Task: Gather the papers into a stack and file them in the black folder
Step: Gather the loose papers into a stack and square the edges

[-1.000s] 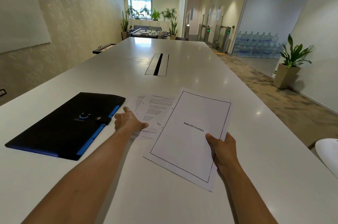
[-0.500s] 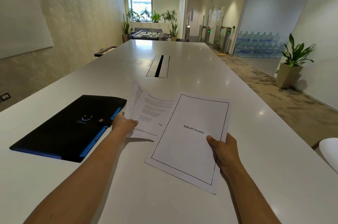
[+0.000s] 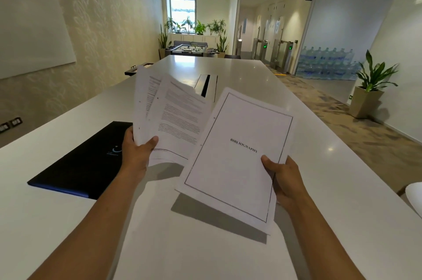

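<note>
My left hand (image 3: 137,151) grips a few printed text pages (image 3: 175,117) by their lower left corner, holding them raised above the white table (image 3: 319,165). My right hand (image 3: 285,177) holds the sheet titled BIBLIOGRAPHY (image 3: 237,154) by its right edge, lifted off the table and overlapping the text pages on their right. The black folder (image 3: 86,161) with a blue edge lies closed and flat on the table to the left, partly hidden behind my left hand.
A cable slot (image 3: 206,84) sits in the table's middle beyond the papers. A potted plant (image 3: 370,88) stands on the floor at the right. The rim of a white chair (image 3: 414,197) shows at the right edge.
My left hand has picked the text pages up from the table and raised them. The right hand has lifted the bibliography sheet higher. The view has tilted upward.
</note>
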The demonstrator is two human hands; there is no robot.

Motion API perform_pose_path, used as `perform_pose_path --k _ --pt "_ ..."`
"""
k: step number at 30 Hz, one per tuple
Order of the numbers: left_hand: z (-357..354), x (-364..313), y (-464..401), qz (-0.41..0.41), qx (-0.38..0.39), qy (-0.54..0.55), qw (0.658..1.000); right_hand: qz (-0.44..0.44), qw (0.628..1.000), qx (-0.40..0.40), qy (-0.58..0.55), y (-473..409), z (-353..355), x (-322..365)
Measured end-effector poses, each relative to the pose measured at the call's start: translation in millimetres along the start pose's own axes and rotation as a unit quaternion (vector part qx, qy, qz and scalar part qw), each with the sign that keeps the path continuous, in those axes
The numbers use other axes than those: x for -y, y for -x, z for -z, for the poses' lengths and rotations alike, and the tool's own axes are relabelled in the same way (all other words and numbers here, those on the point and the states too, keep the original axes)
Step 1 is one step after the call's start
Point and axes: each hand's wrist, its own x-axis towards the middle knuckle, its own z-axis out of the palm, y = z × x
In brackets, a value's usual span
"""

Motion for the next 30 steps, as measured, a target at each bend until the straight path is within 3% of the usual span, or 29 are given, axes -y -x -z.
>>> perform_pose_path --k 9,14,26,30 --pt "-20.2 -15.0 26.5 0.033 0.135 0.101 0.985 0.028 0.999 0.027 -0.034 -14.4 -35.0 33.1" --pt "-28.7 -0.5 40.5 0.061 0.174 0.121 0.975 0.018 0.998 -0.012 -0.056 -25.3 -33.7 21.7" --pt "-27.1 11.9 70.5 0.05 0.253 -0.04 0.965 -0.031 0.999 -0.007 0.017 -12.1 -12.7 -6.4" --pt "-26.6 7.6 65.4 0.094 0.248 -0.037 0.963 -0.002 0.999 -0.008 0.031 -11.3 -12.1 -1.7"
